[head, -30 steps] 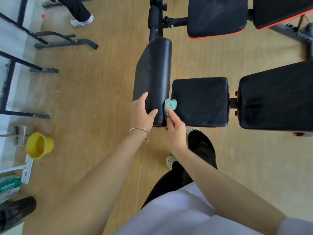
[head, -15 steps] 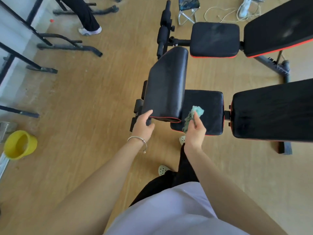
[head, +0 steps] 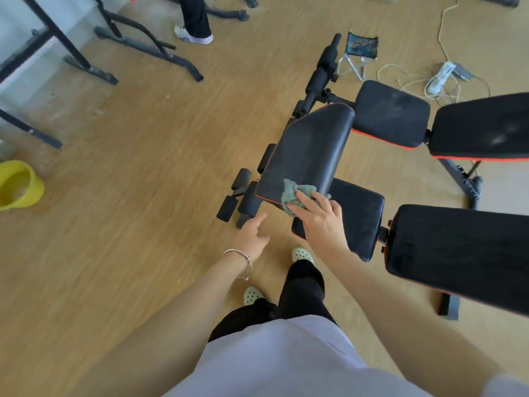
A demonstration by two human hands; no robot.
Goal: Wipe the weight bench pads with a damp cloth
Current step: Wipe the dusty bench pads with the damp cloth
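A wooden gym floor (head: 128, 224) carries two black weight benches side by side, a yellow bucket (head: 17, 184) at its left edge and a power strip (head: 439, 77) near its far right corner. On the nearer bench, the tilted front pad (head: 309, 150) rises above the seat pad (head: 357, 216). The grey-green cloth (head: 293, 193) lies crumpled at that tilted pad's near edge, pressed there under the spread, nearly straight fingers of the right hand (head: 320, 222). The left hand (head: 252, 236), wearing a bracelet (head: 240, 257), hovers over the floor beside the foam rollers (head: 229, 207), fingers loose and holding nothing.
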